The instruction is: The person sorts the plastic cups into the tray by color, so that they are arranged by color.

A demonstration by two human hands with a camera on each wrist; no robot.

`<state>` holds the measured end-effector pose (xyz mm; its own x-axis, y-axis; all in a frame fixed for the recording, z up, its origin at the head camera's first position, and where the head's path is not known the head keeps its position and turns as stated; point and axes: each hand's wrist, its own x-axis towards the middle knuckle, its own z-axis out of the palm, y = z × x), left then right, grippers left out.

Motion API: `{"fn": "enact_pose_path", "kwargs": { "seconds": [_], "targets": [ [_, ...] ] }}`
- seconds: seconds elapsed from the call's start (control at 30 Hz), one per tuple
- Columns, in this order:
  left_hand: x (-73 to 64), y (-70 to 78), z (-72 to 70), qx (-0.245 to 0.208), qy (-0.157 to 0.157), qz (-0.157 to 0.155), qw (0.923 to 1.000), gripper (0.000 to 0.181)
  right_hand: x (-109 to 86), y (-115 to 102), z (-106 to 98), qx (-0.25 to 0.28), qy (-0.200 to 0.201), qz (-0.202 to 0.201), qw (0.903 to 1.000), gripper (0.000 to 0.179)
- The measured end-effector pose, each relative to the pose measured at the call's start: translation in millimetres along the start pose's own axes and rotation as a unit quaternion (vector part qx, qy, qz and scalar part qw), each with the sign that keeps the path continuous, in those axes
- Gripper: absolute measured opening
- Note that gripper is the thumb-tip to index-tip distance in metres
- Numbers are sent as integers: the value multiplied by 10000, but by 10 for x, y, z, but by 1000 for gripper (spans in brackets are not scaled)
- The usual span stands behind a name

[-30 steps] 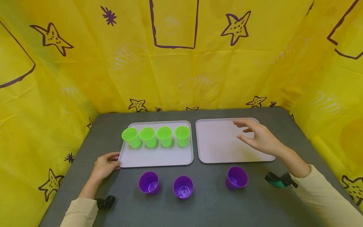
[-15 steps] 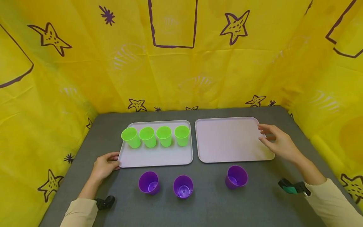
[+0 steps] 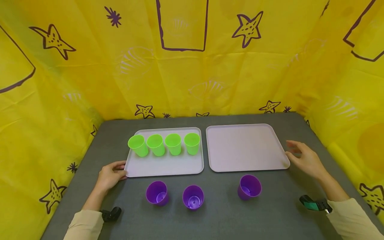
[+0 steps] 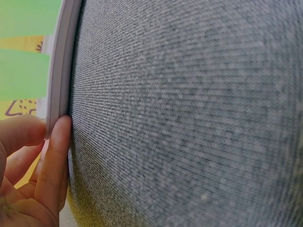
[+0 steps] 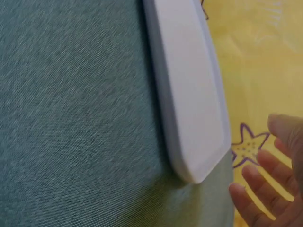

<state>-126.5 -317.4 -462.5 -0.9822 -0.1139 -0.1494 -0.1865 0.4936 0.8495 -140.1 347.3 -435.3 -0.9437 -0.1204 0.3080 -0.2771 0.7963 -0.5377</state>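
At its near left corner, the left white tray (image 3: pixel 165 168) is pinched between the thumb and fingers of my left hand (image 3: pixel 109 176); the left wrist view shows the thumb above the tray rim (image 4: pixel 59 85) and a finger at its underside. Several green cups (image 3: pixel 173 145) stand in a row along the back half of this tray. My right hand (image 3: pixel 307 161) hovers beside the right edge of the second tray (image 3: pixel 246 148), fingers loosely bent and holding nothing. In the right wrist view a gap separates the fingers (image 5: pixel 265 189) from that tray's corner (image 5: pixel 199 165).
Three purple cups stand on the grey tabletop in front of the trays: a left one (image 3: pixel 157 193), a middle one (image 3: pixel 193 197) and a right one (image 3: pixel 249 187). Yellow patterned cloth (image 3: pixel 186 83) walls in the back and both sides of the table.
My right hand has moved from above the right tray rightward and toward me, past its right edge. My left hand keeps its hold on the left tray, and the cups stay put.
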Motion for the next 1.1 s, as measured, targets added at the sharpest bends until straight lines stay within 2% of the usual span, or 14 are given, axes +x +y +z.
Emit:
{"fn": "enact_pose_path", "kwargs": {
  "seconds": [0.13,0.4,0.7,1.1],
  "targets": [
    [-4,16,-4,-1,-14,-70,10000,47,-40,105,2,-199,-156,283,9993,45],
    [-15,32,-3,8,-20,-128,9999,47,-76,190,70,-350,-340,535,9974,44],
    [-9,33,-6,0,32,-125,9999,47,-44,197,170,-464,-511,663,9954,41],
    [-16,28,-6,-23,47,-103,9999,47,-24,171,245,-514,-455,980,9928,35]
  ]
}}
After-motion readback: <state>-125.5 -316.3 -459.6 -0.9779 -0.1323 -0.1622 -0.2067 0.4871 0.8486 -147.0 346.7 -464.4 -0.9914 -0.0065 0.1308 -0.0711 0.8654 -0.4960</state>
